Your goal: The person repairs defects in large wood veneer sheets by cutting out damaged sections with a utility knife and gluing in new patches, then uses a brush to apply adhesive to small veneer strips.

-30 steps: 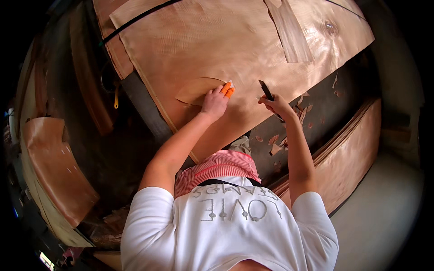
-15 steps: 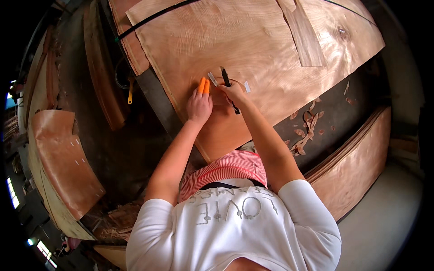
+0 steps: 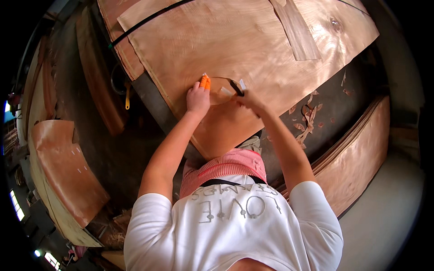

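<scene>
A large reddish-brown wood veneer sheet [image 3: 181,49] lies in front of me. An oval outline on it marks a veneer patch [image 3: 218,84], crossed by small pieces of white tape [image 3: 242,84]. At the patch's left edge, my left hand [image 3: 199,98] has its fingers drawn together and bent, two of them in orange finger covers. A small white piece of tape [image 3: 204,74] shows at those fingertips. My right hand [image 3: 250,102], slightly blurred, is closed around a black cutting knife [image 3: 236,87] at the patch's right side; part of the knife is hidden.
A dark strap [image 3: 149,21] crosses the sheet's far left. A loose veneer strip [image 3: 296,34] lies at the far right. Veneer scraps [image 3: 308,119] and a stacked pile of sheets [image 3: 361,144] are on the right. A taped veneer piece [image 3: 63,167] stands at left.
My right hand has moved right and slightly down with the knife. My left fingers have bent in and now cover most of a white tape piece. A tape piece on the patch has come into view.
</scene>
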`<act>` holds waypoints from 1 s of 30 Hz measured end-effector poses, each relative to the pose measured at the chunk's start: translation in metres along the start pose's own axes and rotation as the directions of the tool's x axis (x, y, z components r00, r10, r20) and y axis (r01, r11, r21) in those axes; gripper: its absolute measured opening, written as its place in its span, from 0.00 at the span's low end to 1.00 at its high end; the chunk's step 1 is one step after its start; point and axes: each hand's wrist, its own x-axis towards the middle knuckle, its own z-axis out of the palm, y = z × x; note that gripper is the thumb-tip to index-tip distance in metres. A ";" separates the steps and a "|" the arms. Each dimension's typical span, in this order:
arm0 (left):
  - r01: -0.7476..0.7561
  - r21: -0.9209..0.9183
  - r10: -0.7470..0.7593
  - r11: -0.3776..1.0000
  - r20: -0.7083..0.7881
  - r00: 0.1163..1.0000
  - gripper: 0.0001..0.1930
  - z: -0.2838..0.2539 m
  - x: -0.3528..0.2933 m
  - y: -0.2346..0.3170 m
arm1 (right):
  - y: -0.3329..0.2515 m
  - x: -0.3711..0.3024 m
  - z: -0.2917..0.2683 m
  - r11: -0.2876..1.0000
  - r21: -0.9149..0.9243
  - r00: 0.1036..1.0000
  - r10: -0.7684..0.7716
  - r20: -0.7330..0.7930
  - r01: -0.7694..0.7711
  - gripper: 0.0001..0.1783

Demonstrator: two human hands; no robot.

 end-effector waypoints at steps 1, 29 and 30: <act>0.007 -0.057 -0.011 0.998 -0.069 0.998 0.11 0.002 -0.004 -0.002 | 0.009 -0.010 0.012 0.992 0.127 1.000 0.026 -0.007 -0.025 0.12; 0.050 -0.250 -0.088 0.967 -0.143 0.986 0.20 -0.023 -0.107 -0.028 | -0.071 0.012 0.119 0.928 0.345 0.982 -0.176 0.069 0.142 0.13; 0.062 -0.261 -0.109 0.963 -0.169 0.980 0.19 -0.023 -0.108 -0.032 | -0.073 0.015 0.125 0.944 0.316 0.991 -0.123 0.058 0.098 0.13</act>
